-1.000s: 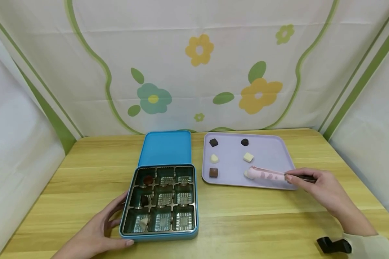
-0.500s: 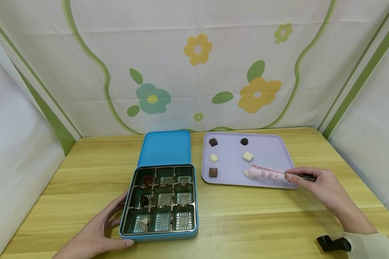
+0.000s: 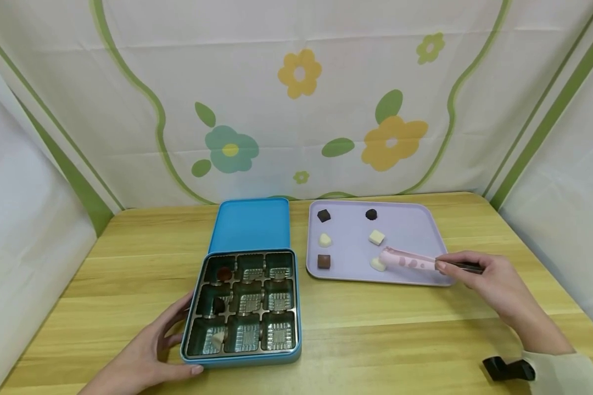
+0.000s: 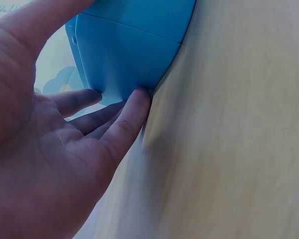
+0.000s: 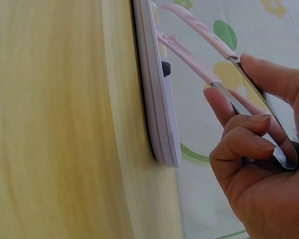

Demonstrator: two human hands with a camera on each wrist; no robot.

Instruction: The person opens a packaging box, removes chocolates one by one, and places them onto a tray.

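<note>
My left hand point(image 3: 138, 351) steadies a blue tin point(image 3: 242, 360) at its near left corner, with the fingertips point(image 4: 137, 99) against its side and the thumb along the front. In the right hand point(image 3: 496, 288) I hold metal tongs with pink tips point(image 3: 407, 260); the right wrist view shows the two arms of the tongs point(image 5: 192, 64) spread apart. The tips hang over the lilac tray point(image 3: 415, 225), right beside a white chocolate point(image 3: 378, 264) at its front. Nothing shows between them. A square white chocolate point(image 3: 376, 237) lies just behind.
Other tray chocolates include two dark ones, a cream one point(image 3: 324, 240) and a brown square point(image 3: 323, 261). The tin's divided insert point(image 3: 249, 282) has pieces in its left column. A blue lid point(image 3: 251, 224) lies behind it. A black object point(image 3: 508, 370) sits by the right sleeve.
The tong tips have lifted slightly and shifted right, off the front white chocolate, which now shows more fully. The left hand and tin have stayed in place.
</note>
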